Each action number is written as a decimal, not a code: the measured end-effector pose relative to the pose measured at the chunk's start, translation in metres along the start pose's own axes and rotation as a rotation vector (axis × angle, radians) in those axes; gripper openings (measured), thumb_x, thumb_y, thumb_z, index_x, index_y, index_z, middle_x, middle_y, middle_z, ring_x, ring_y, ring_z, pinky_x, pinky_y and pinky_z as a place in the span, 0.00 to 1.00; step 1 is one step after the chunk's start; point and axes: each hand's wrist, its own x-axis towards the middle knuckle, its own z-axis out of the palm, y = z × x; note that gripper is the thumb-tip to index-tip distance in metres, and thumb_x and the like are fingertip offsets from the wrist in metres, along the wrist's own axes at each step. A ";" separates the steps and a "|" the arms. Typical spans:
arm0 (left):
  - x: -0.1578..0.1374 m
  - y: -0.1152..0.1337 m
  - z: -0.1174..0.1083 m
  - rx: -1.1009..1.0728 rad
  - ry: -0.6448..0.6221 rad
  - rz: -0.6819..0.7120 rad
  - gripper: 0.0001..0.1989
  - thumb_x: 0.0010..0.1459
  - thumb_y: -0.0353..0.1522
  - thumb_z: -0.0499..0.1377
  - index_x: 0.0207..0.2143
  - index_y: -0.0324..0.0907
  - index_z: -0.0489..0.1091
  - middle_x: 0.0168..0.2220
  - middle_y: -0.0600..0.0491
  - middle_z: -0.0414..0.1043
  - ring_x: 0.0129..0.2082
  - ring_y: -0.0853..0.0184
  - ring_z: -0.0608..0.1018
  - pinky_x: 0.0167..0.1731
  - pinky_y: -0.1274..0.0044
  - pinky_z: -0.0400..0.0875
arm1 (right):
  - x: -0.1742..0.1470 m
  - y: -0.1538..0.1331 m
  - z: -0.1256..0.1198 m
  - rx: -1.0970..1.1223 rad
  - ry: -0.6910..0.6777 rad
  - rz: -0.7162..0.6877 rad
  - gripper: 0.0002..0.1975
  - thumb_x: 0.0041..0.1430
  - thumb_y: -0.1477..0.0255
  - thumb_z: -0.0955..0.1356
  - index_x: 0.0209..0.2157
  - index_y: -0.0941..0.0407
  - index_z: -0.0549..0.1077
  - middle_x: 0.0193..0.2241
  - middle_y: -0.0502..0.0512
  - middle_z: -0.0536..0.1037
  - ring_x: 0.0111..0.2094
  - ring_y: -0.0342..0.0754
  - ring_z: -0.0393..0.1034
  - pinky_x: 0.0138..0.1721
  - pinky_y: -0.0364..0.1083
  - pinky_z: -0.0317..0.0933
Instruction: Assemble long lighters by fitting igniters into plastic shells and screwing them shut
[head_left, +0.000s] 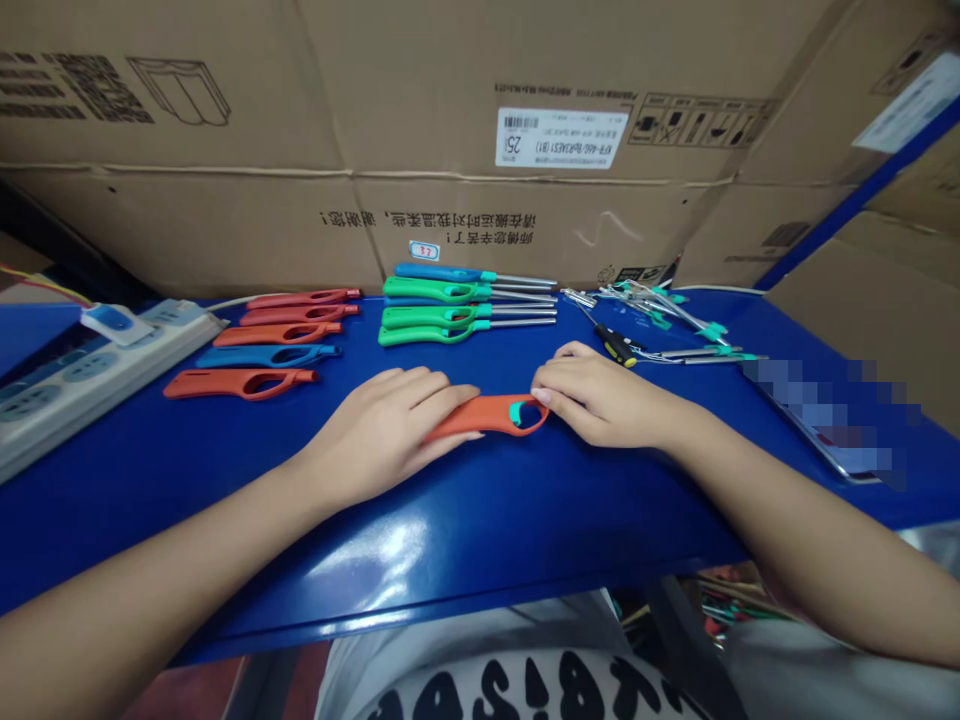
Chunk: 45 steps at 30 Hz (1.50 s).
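An orange lighter handle (487,414) with a teal trigger in its finger loop lies level between my hands, just over the blue table. My left hand (397,420) is closed round its left end, thumb below and fingers on top. At the loop end, my right hand (592,395) pinches the tip; its fingers cover that end, so I cannot see what else they hold. Behind, assembled long-neck lighters (435,318) in green and blue lie in a stack with metal tubes pointing right. To the left, several handle shells (247,384) in red, orange and blue lie in a row.
A white power strip (112,365) with a plug runs along the left. At the right are metal tubes with teal parts (664,305), a black-and-yellow screwdriver (615,345) and a phone-like flat object (817,430). A cardboard wall (420,100) closes off the back.
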 end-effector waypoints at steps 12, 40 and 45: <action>-0.002 0.007 0.009 -0.191 -0.028 -0.074 0.18 0.72 0.43 0.52 0.45 0.41 0.77 0.39 0.52 0.82 0.35 0.63 0.82 0.35 0.73 0.71 | 0.006 -0.011 0.024 0.050 0.400 -0.259 0.05 0.69 0.72 0.67 0.43 0.57 0.74 0.39 0.56 0.83 0.41 0.48 0.78 0.49 0.51 0.64; -0.002 -0.001 0.001 -0.194 -0.103 -0.150 0.21 0.71 0.46 0.51 0.46 0.41 0.76 0.39 0.51 0.81 0.37 0.61 0.83 0.35 0.73 0.74 | 0.000 0.004 0.011 -0.038 0.310 -0.172 0.04 0.68 0.74 0.65 0.40 0.57 0.73 0.35 0.59 0.79 0.38 0.52 0.73 0.44 0.52 0.68; -0.003 0.001 -0.002 -0.098 -0.074 -0.141 0.21 0.73 0.43 0.47 0.54 0.41 0.72 0.42 0.49 0.80 0.37 0.60 0.82 0.34 0.73 0.74 | 0.000 0.006 0.006 -0.083 0.263 -0.165 0.06 0.69 0.70 0.66 0.44 0.56 0.73 0.39 0.57 0.81 0.40 0.51 0.74 0.51 0.53 0.66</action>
